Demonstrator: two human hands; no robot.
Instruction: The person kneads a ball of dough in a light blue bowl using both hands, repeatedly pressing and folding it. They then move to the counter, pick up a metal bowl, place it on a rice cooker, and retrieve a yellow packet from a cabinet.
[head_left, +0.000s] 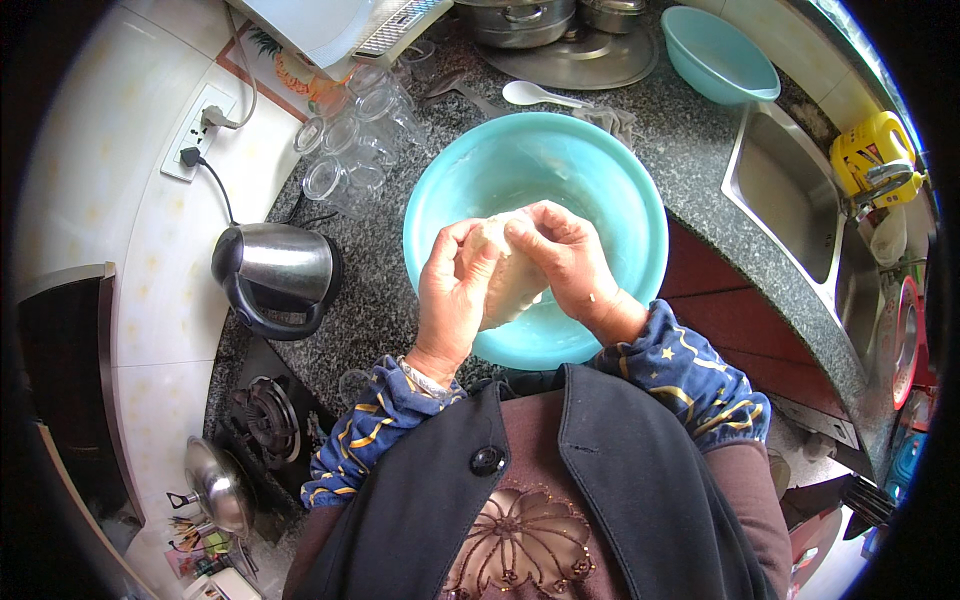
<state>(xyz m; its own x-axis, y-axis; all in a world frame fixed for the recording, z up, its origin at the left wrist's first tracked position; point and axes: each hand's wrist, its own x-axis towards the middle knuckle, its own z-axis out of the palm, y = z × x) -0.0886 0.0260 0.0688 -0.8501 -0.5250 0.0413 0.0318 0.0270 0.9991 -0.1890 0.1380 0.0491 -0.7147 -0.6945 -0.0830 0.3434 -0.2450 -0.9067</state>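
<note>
A lump of pale dough (513, 283) is held between both hands above a large turquoise plastic basin (651, 255). My left hand (455, 289) grips the dough's left side, thumb pointing up. My right hand (574, 262) pinches its upper right part, with a small bit of dough stuck near the wrist. Smears of dough or flour mark the basin's inner wall. The dough's underside is hidden from view. Blue patterned sleeve covers are on both forearms.
Glass mugs (352, 139) and an electric kettle (281, 270) stand left on the granite counter. A white spoon (536, 94) and cloth (611, 121) lie behind the basin. A smaller basin (720, 56) is near the steel sink (787, 195) at right; a gas burner (266, 420) is lower left.
</note>
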